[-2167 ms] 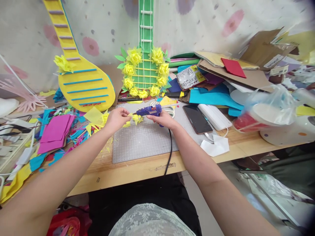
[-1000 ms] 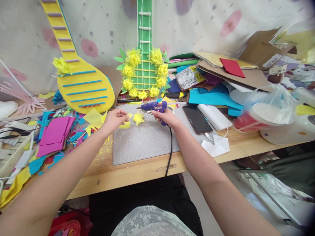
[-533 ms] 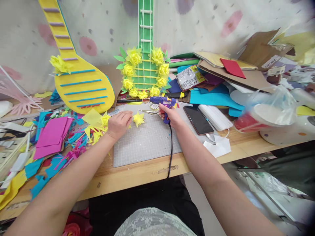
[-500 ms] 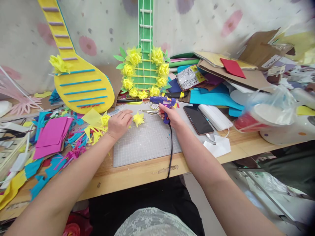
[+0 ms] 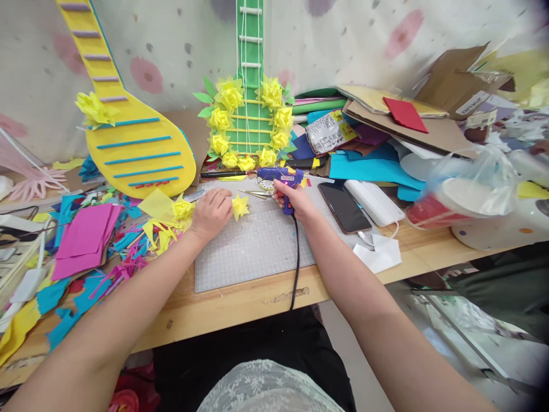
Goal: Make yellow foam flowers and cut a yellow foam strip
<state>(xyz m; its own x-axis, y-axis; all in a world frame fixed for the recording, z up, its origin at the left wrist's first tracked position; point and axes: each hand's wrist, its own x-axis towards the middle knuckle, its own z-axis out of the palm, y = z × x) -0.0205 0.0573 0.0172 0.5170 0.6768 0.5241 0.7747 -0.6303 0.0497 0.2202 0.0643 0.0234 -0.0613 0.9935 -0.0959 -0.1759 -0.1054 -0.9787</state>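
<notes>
My right hand (image 5: 292, 200) grips a purple glue gun (image 5: 281, 175) by its handle, its nozzle pointing left and its black cord running down over the table edge. My left hand (image 5: 212, 213) is low over the grey cutting mat (image 5: 253, 252), its fingers bent together and their tips largely hidden. Just right of those fingertips is a yellow paper star-shaped flower piece (image 5: 241, 207); whether they touch it I cannot tell. A yellow paper flower (image 5: 182, 208) and yellow scraps (image 5: 160, 234) lie left of that hand. Beyond the glue gun nozzle lies a black pen (image 5: 223, 174).
Behind the mat stand a green paper guitar (image 5: 253, 134) ringed with yellow flowers and a yellow paper lute (image 5: 141, 146). A phone (image 5: 344, 207) and white power bank (image 5: 374, 202) lie right. Magenta sheets (image 5: 86, 240) and scraps cover the left; cardboard (image 5: 412, 129) is piled back right.
My left hand has shifted slightly right, closer to the yellow star-shaped piece. My right hand keeps the glue gun in nearly the same place. The view has moved a little.
</notes>
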